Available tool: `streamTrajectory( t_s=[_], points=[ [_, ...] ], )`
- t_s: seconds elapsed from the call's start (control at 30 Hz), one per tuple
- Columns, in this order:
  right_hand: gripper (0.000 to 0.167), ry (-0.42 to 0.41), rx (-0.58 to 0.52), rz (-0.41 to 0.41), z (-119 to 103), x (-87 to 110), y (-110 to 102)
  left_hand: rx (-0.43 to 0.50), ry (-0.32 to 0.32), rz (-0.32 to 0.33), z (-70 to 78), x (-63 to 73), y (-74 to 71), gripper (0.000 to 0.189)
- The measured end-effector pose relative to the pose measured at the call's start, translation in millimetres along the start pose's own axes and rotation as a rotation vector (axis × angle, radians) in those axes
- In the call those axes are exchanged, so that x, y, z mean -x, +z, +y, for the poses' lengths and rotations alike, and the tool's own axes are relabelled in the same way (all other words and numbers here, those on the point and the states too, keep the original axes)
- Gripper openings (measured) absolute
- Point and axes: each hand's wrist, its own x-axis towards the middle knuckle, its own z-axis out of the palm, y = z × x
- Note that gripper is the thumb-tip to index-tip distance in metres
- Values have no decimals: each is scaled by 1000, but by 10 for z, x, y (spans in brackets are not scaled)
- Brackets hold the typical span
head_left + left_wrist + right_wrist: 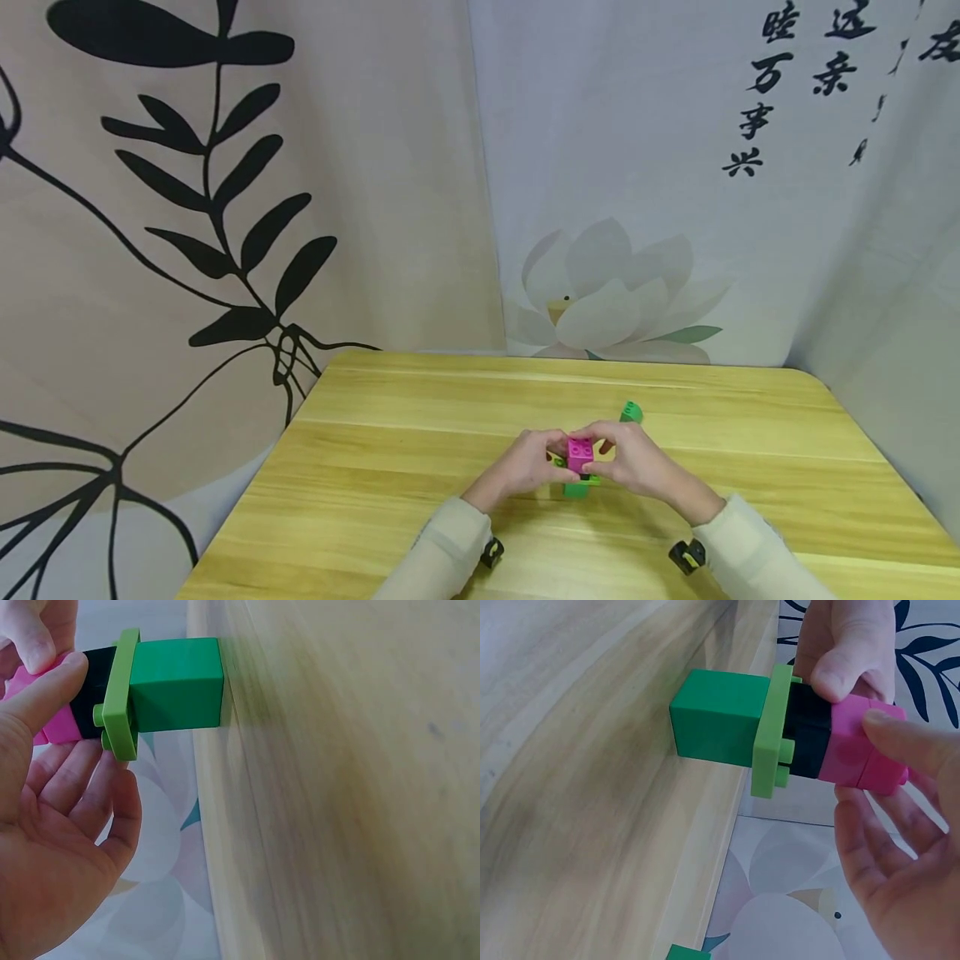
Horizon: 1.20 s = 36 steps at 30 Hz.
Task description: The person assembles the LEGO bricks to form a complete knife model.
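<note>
Both hands hold a small upright stack of toy building bricks at the table. At its base is a green brick [716,716], with a wider lime-green plate [765,746] above it. A black brick [807,739] sits on the plate, and two pink bricks [580,454] top the stack. My left hand [528,461] grips it from the left, its thumb across the black and lower pink bricks. From the right, my right hand [637,461] pinches the pink bricks, thumb on the upper one. Fingers hide part of the far sides.
Another green brick [632,412] lies on the wooden table [420,400] beyond the right hand. Behind the table's far edge hangs a printed curtain [405,167] with leaves, a flower and writing. A curtain also closes the right side.
</note>
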Motion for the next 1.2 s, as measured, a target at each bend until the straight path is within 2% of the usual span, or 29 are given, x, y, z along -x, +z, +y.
streamTrajectory(
  t_s=[0.37,0.8,1.2],
  points=[
    [42,-86,-4,34,50,70,-2,-9,7,-2,-7,-11,12,32],
    [36,42,91,83,307,242,-230,-42,-55,1,10,-9,6,34],
    [37,200,199,159,694,224,-351,-53,-63,3,14,-4,11,35]
  ],
)
